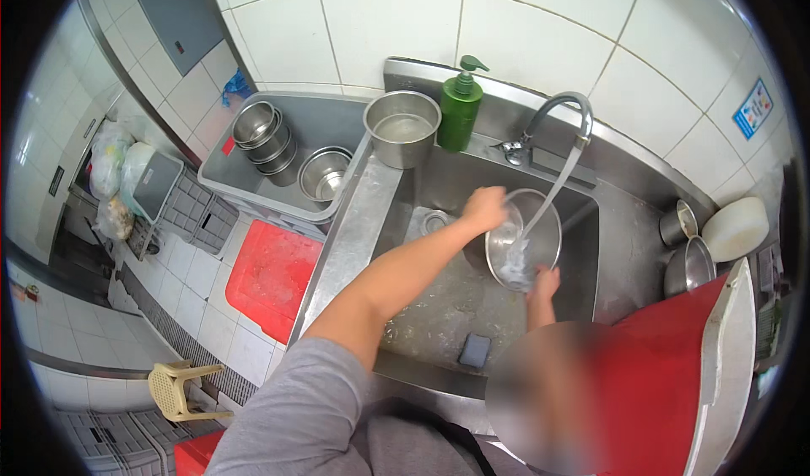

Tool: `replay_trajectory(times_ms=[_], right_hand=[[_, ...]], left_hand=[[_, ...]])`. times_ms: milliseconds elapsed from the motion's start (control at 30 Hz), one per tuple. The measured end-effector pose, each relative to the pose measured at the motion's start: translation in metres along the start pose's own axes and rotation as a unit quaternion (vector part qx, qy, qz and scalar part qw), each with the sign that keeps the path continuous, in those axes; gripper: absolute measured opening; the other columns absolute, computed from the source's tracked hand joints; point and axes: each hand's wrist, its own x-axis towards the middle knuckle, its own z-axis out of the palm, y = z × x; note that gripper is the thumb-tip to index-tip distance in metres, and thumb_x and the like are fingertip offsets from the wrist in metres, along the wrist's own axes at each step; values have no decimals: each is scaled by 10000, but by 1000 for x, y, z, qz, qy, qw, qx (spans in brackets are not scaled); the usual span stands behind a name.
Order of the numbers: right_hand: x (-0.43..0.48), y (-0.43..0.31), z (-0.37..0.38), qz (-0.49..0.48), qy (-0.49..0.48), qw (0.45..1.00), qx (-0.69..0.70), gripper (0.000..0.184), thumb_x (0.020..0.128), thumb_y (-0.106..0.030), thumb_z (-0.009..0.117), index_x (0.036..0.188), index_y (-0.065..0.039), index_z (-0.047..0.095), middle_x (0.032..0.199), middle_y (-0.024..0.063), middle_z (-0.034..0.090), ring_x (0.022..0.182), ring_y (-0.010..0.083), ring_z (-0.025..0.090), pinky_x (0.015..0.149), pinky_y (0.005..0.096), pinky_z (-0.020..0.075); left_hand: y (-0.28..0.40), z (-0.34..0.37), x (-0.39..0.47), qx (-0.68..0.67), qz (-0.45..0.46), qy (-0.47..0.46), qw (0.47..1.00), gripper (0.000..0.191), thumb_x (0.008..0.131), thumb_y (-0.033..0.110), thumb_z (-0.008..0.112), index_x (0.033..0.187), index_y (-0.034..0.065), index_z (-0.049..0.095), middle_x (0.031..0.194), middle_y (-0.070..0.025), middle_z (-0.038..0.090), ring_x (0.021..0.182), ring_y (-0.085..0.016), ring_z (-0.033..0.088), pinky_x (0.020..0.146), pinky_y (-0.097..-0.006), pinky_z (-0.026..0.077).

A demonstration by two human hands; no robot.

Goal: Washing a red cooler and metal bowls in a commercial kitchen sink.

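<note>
A stainless steel bowl (pixel 545 229) is tilted under the running faucet (pixel 583 128), over the steel sink (pixel 436 299). Water falls into it and splashes near its lower side. My left hand (pixel 486 209) grips the bowl's rim at the upper left. At the lower right edge, my right hand (pixel 544 283) holds the same bowl, its fingers partly hidden. A grey sponge (pixel 474 350) lies on the wet sink floor towards me. The drain strainer (pixel 435 223) is left of the bowl.
A steel pot of water (pixel 401 150) and a green pump bottle (pixel 459 115) stand behind the sink's left side. Left, a grey crate (pixel 212 178) holds several steel pots (pixel 262 137). Pots (pixel 688 273) and a red panel (pixel 658 362) are right. A stool (pixel 169 392) is lower left.
</note>
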Motion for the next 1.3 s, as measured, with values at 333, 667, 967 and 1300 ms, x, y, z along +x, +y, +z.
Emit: replay_trajectory(times_ms=[333, 667, 967, 1300], right_hand=[[16, -101, 138, -339, -253, 626, -655, 194, 681, -49, 501, 847, -68, 599, 965, 148, 507, 939, 313, 511, 796, 410, 432], [28, -166, 132, -357, -254, 537, -721, 185, 689, -165, 549, 807, -40, 617, 841, 147, 598, 776, 296, 585, 686, 370, 474], [-9, -157, 91, -280, -280, 814, -425, 140, 745, -152, 518, 782, -29, 572, 601, 60, 520, 624, 219, 558, 611, 322, 457], [2, -107, 51, -373, -43, 915, -148, 404, 622, 62, 442, 983, -43, 592, 1014, 129, 581, 1049, 247, 499, 951, 390, 269]], left_hand=[[-66, 54, -139, -132, -212, -184, 951, 376, 695, 200, 589, 997, 11, 470, 835, -150, 582, 745, -287, 582, 712, -357, 456], [26, 99, -80, -21, 42, -111, 993, 290, 754, 191, 518, 978, 10, 486, 923, -214, 542, 869, -344, 525, 779, -417, 404], [2, 101, 52, -666, -398, 24, 631, 208, 755, 53, 395, 902, -59, 492, 904, -207, 523, 756, -306, 538, 595, -447, 432], [120, 53, 37, -720, -331, -41, 609, 365, 828, 286, 399, 1068, 12, 421, 1040, -142, 460, 1011, -261, 436, 836, -398, 366]])
